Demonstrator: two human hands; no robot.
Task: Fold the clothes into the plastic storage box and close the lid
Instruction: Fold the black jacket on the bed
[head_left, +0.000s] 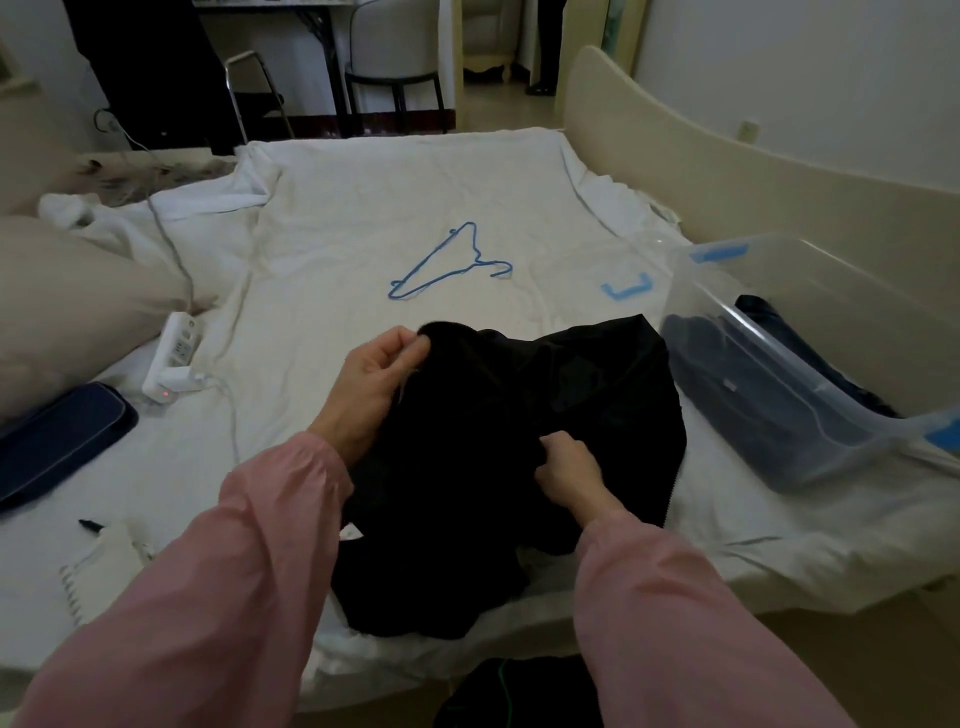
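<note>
— On the bed (337, 218), which step are we on?
— Folding, we judge. The storage box (857, 291) stands open at right, and the black garment (545, 395) lies crumpled just left of it. Our left hand (371, 382) pinches its far corner; our right hand (569, 467) bunches its middle. Next we need it spread flat.

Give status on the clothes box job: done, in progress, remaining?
Done: dark clothes already lie in the open storage box. In hand: left hand and right hand grip the black garment, crumpled, not yet folded. Left: fold it, box it, fit the lid, apparently lying beside the box.
</note>
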